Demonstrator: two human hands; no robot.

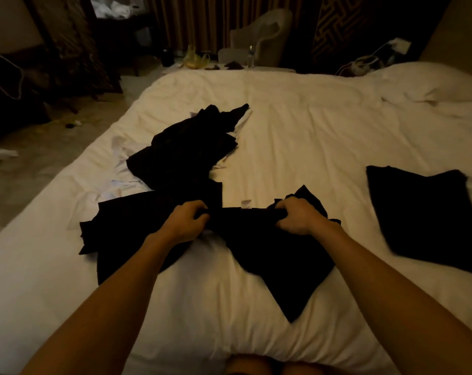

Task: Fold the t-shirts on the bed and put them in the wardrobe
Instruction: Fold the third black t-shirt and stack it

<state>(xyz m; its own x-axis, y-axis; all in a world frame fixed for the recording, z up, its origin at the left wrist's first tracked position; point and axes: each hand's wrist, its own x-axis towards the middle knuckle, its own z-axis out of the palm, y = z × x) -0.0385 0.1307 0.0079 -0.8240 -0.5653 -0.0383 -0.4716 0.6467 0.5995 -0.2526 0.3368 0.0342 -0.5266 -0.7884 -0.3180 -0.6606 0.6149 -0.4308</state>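
Both hands grip the black t-shirt point(267, 255) at its far edge: left hand point(187, 221) and right hand point(297, 216) clench it; the body trails toward the person.

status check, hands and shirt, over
Left hand and right hand both grip the black t-shirt on the bed. Folded black garment apart, right. Unfolded dark pile close, ahead-left.
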